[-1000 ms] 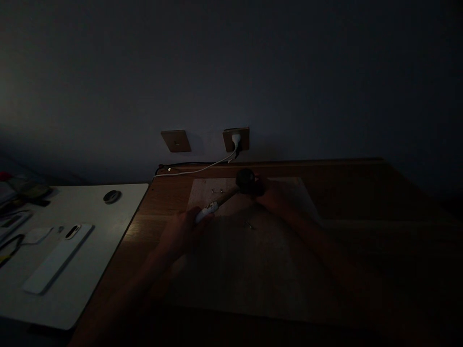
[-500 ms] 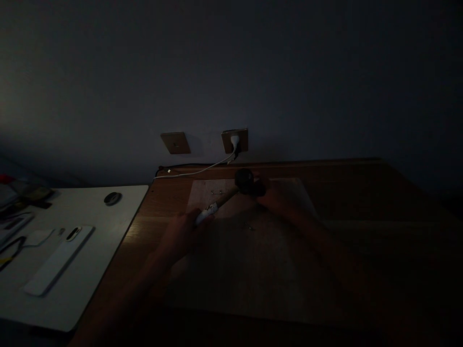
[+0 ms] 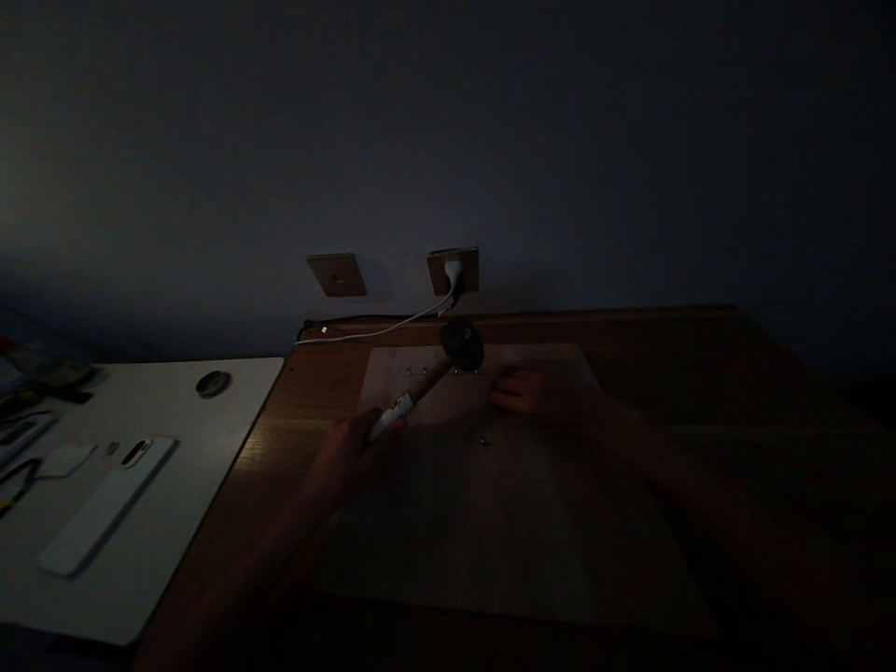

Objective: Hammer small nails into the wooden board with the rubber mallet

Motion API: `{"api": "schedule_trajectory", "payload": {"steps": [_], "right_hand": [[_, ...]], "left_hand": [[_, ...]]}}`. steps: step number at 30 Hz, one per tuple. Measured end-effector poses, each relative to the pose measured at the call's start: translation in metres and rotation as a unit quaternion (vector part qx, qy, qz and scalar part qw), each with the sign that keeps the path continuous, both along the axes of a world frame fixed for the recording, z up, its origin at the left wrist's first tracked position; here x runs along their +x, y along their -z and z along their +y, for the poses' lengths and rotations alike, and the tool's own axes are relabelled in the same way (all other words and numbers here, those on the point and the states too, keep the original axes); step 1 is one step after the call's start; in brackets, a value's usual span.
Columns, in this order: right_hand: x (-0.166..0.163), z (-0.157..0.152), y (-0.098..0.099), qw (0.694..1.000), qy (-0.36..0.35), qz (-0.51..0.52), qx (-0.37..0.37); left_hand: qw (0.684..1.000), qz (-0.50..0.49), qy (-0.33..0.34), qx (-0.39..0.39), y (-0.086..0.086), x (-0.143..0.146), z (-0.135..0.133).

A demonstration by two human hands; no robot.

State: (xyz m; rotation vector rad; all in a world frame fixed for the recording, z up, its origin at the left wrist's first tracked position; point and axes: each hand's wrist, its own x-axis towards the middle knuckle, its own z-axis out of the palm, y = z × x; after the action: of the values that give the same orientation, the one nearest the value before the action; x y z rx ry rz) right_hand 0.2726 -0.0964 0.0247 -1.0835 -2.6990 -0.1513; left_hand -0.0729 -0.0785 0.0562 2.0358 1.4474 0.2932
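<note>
My left hand (image 3: 350, 455) is wrapped round the white, worn grip of a mallet (image 3: 430, 381). The mallet has a wooden handle and a dark round head, held over the far part of a pale wooden board (image 3: 448, 551). To the right of the head, my right hand (image 3: 536, 392) lies low over the board, its fingers stretched leftward and apart from the mallet. A small shiny metal piece (image 3: 417, 371) sits left of the handle. Another metal piece (image 3: 467, 371) shows just under the mallet head. Nearer me lies a loose small metal piece (image 3: 483, 437). Dim light hides finer detail.
The board rests on a brown wooden table (image 3: 280, 448) against a wall. A white cable (image 3: 392, 330) runs from a wall socket (image 3: 438, 273). On the left, a white table (image 3: 210, 439) bears a phone (image 3: 108, 509), a dark round object (image 3: 213, 384) and clutter.
My right hand has come away from the mallet head, down and to the right. The mallet head has shifted slightly left, uncovering a metal piece beneath it.
</note>
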Motion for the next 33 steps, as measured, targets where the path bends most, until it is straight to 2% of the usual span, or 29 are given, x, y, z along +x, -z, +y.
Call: {"api": "schedule_trajectory", "payload": {"steps": [6,9,11,13,16,18,20,22,29,33], "right_hand": [[0.003,-0.006,0.001,0.994,-0.071,-0.041,0.071],[0.000,-0.012,-0.001,0.996,-0.081,-0.015,0.037],[0.000,-0.012,-0.001,0.998,-0.051,0.022,-0.011],[0.003,-0.007,0.001,0.990,0.038,0.125,-0.054],[0.007,0.006,0.007,0.932,0.192,0.299,-0.076],[0.009,0.016,0.011,0.891,0.243,0.374,-0.082],[0.008,0.022,0.015,0.865,0.260,0.419,-0.097],[0.006,0.024,0.018,0.851,0.262,0.440,-0.115],[-0.003,0.019,0.024,0.851,0.255,0.436,-0.145],[-0.006,0.019,0.025,0.861,0.266,0.407,-0.148]], "left_hand": [[1.000,-0.003,0.005,0.003,0.001,-0.002,0.000],[1.000,-0.006,0.014,-0.006,-0.001,-0.002,0.000],[1.000,-0.005,0.017,-0.009,-0.002,-0.001,0.000],[1.000,-0.004,0.015,-0.012,-0.004,0.000,0.000],[1.000,-0.003,0.018,-0.014,-0.005,0.000,0.000],[1.000,-0.005,0.019,-0.011,-0.004,0.000,0.000],[1.000,-0.007,0.016,-0.010,-0.002,-0.001,0.000],[1.000,-0.011,0.017,-0.011,0.000,-0.002,0.001],[1.000,-0.012,0.023,-0.010,-0.001,-0.001,0.000],[1.000,-0.004,0.020,-0.017,-0.002,-0.001,0.000]]}}
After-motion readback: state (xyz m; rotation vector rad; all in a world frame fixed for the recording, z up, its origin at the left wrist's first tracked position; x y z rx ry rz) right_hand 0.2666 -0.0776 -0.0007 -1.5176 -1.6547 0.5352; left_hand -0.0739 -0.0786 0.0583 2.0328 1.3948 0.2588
